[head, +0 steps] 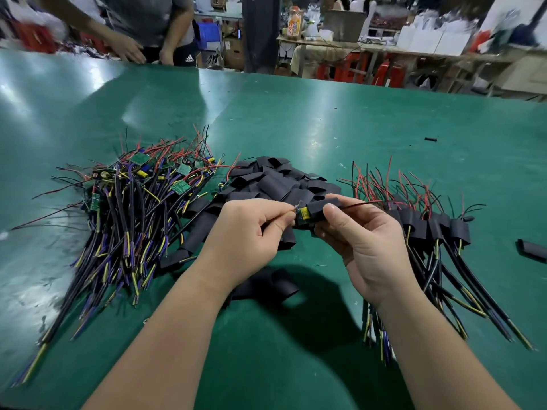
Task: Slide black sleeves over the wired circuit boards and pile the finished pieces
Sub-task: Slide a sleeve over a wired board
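My left hand (251, 232) pinches a wired circuit board (302, 216) at its end, a yellow part showing. My right hand (364, 241) grips a black sleeve (318, 209) that sits partly over that board; red and black wires stick out to the right of the sleeve. A heap of bare wired boards (133, 202) lies to the left. Loose black sleeves (275, 182) are heaped in the middle, behind my hands. Sleeved pieces (438, 232) lie piled to the right.
The green table (296, 113) stretches far ahead. Single black sleeves lie at the right edge (531, 249) and farther back (431, 139). Another sleeve (266, 287) lies under my wrists. A person (133, 31) stands at the table's far left side.
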Action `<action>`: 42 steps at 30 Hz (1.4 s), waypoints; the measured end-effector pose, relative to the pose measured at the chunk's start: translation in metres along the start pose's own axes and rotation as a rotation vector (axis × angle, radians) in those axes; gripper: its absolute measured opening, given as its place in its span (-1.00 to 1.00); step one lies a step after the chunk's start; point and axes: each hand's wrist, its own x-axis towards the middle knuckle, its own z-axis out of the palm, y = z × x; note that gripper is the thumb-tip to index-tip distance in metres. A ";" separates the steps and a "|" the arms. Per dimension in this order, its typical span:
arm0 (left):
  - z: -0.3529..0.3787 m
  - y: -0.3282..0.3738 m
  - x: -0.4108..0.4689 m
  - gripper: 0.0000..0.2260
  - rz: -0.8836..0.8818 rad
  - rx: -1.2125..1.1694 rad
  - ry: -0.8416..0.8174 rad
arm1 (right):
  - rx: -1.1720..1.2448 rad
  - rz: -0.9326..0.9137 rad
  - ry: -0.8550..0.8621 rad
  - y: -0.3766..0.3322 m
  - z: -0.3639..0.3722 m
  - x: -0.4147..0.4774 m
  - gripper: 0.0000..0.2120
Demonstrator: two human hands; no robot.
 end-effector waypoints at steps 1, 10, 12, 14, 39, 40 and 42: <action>0.001 0.001 0.000 -0.85 0.012 -0.004 0.027 | 0.006 0.012 0.010 0.000 0.000 0.000 -0.74; 0.002 0.004 -0.001 -0.88 -0.002 -0.063 0.091 | 0.059 0.111 0.030 0.001 0.000 -0.001 -0.75; 0.002 0.005 -0.001 -0.91 0.002 -0.071 0.085 | 0.066 0.111 0.029 0.001 0.000 -0.002 -0.73; 0.004 0.006 0.000 -0.86 -0.058 -0.111 0.091 | 0.071 0.107 0.028 0.001 -0.001 -0.002 -0.73; -0.001 0.009 0.006 -0.83 -0.458 -0.595 0.056 | 0.050 0.078 -0.039 0.004 0.006 -0.008 -0.74; 0.000 0.009 0.006 -0.84 -0.458 -0.605 0.059 | 0.048 0.086 -0.039 0.004 0.007 -0.008 -0.73; 0.000 0.010 0.006 -0.87 -0.453 -0.632 0.065 | 0.063 0.103 -0.037 0.004 0.008 -0.008 -0.74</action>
